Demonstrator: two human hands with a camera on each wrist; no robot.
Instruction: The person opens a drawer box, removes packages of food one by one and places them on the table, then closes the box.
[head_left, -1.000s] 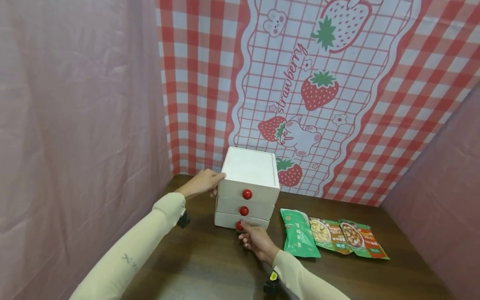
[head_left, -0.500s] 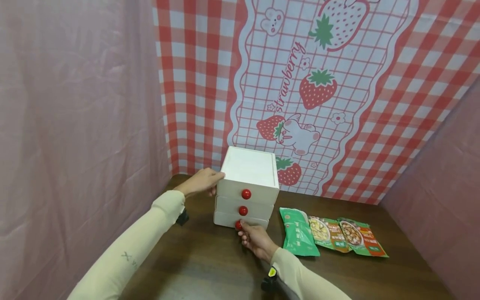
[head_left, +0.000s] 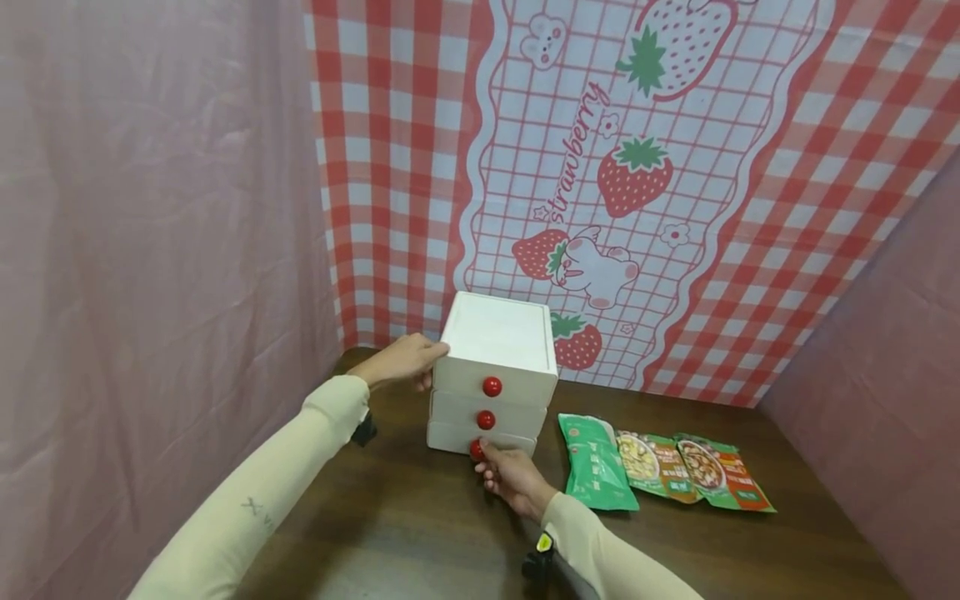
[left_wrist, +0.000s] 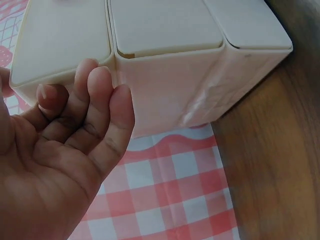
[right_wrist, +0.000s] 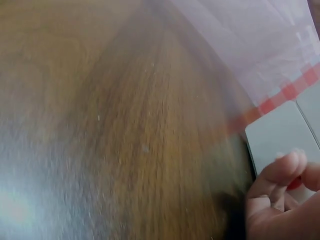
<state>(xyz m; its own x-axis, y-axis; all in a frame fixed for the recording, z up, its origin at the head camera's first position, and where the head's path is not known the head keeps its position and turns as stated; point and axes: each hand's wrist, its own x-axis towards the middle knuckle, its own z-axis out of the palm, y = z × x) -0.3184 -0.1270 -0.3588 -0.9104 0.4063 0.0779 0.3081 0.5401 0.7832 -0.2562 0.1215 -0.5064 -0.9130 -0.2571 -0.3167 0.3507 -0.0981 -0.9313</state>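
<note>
A white box of stacked drawers [head_left: 495, 337] with round red knobs stands on the wooden table against the back cloth. My left hand [head_left: 405, 362] lies at its upper left side, thumb at the top edge. In the left wrist view, the loosely bent fingers [left_wrist: 100, 92] of that hand touch the side wall beside the top drawer. With thumb and fingers, my right hand [head_left: 517, 481] pinches the bottom drawer's red knob [head_left: 477, 450], which is partly covered. All the drawers look pushed in. The right wrist view shows a bit of that knob [right_wrist: 295, 183] between the fingers.
To the right of the drawers lie a green packet [head_left: 597, 462] and two food pouches [head_left: 656, 468] [head_left: 723, 472] with pictured bowls. A red checked strawberry cloth [head_left: 525, 167] hangs behind. Pink curtains [head_left: 165, 250] border both sides.
Both hands keep their places on the drawer box and its bottom knob. Only the head view has shifted very slightly.
</note>
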